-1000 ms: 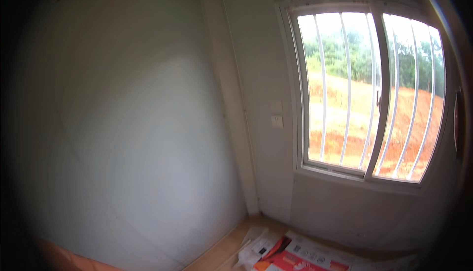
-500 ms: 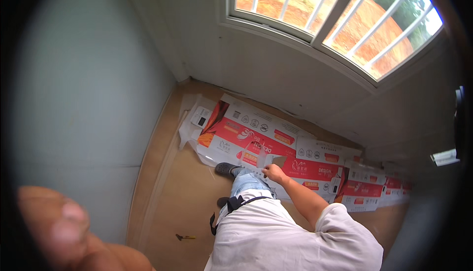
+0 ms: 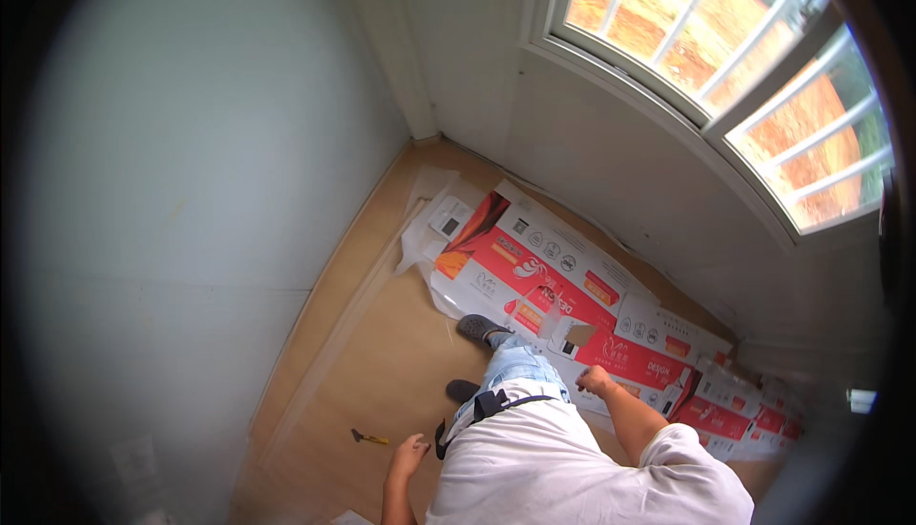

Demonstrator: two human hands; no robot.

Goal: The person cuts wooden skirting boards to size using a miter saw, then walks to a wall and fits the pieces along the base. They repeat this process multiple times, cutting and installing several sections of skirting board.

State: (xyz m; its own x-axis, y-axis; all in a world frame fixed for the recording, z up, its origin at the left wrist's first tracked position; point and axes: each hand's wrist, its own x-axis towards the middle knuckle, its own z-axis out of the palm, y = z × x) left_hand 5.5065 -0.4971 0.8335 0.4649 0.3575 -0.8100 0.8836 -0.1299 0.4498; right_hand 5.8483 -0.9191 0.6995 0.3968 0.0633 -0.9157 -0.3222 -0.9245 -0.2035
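Note:
My left hand (image 3: 411, 452) hangs low by my left hip, its fingers apart and loosely bent, with nothing seen in it. Nearest to it, a small hammer (image 3: 369, 437) with a dark head and yellow handle lies on the brown floor. My right hand (image 3: 595, 381) is held in front of my right hip with the fingers curled in. Whatever it may hold is hidden. Below and beyond it lie flattened red-and-white printed cardboard boxes (image 3: 582, 301). A torn flap (image 3: 575, 336) with its plain brown inside showing is near that hand.
Grey wall panels (image 3: 219, 191) rise on the left and ahead, meeting at a corner post (image 3: 405, 96). A barred window (image 3: 706, 58) is at upper right. Clear plastic sheeting (image 3: 415, 248) sticks out from the cardboard's left end. My dark clogs (image 3: 477, 330) stand beside the cardboard.
My left hand, large and blurred near the camera before, is now down by my hip. My right hand has drawn back from the cardboard. The view has turned left.

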